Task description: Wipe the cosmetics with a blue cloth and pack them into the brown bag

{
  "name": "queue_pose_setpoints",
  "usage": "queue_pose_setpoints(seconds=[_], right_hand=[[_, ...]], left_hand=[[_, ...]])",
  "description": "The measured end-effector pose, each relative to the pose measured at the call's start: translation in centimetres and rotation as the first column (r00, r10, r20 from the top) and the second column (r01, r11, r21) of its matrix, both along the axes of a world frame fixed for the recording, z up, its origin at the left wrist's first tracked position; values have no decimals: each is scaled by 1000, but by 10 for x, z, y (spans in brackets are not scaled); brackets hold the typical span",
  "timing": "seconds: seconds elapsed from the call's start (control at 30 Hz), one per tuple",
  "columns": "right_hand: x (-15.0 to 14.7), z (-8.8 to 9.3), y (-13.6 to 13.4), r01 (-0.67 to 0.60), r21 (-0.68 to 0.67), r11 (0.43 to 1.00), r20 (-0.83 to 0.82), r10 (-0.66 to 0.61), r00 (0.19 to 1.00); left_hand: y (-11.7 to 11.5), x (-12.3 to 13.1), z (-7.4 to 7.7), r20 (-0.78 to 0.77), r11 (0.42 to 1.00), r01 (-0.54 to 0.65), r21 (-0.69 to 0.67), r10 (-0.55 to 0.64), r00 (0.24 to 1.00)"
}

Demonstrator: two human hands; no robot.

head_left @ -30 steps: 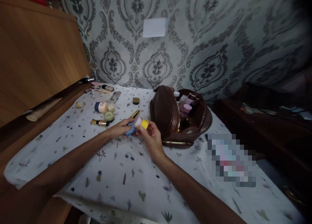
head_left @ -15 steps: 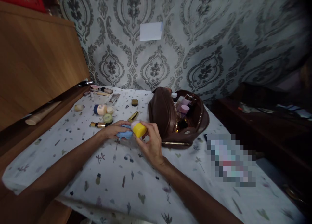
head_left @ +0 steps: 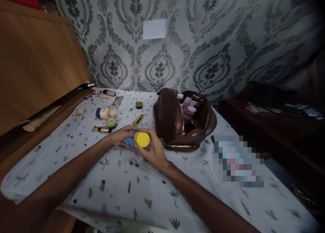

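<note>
My right hand [head_left: 154,151] is closed round a small jar with a yellow lid [head_left: 142,139], the round lid facing me. In my left hand [head_left: 121,136] a crumpled blue cloth [head_left: 129,140] is bunched against the jar's left side. Just beyond the hands a gold tube [head_left: 138,120] lies on the patterned tablecloth [head_left: 122,195]. A gold-and-black tube [head_left: 102,129] and a jar with a pale green top [head_left: 111,122] are near my left wrist. To the right stands an unzipped brown cosmetic bag [head_left: 167,116] with several bottles inside, among them one with a pink cap [head_left: 191,110].
A bottle with a dark blue cap [head_left: 102,113], a small dark gold-topped jar [head_left: 139,105] and a squeeze tube [head_left: 118,100] lie farther back. A wooden cabinet [head_left: 38,57] borders the left side. A blurred-out flat item [head_left: 236,162] rests at the right.
The jar has turned in my right hand so its yellow lid now faces me as a full circle. Less of the blue cloth shows. The view has shifted slightly.
</note>
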State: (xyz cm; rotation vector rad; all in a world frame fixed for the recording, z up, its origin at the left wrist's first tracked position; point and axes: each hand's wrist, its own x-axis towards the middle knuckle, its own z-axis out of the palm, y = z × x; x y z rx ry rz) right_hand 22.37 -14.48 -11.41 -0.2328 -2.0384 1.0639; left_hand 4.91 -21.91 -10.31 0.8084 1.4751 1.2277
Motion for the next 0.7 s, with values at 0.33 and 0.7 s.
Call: queue_pose_setpoints(seconds=[0.33,0.7], right_hand=[[-4,-3,10,180,-38,983,109,-175,979],[-5,-3,11,247,47,968,420,-244,874]], left_hand=[[8,8,12,-57,984,-126,124,134,989],[-5,20,32,-804,882,407,236,-57,591]])
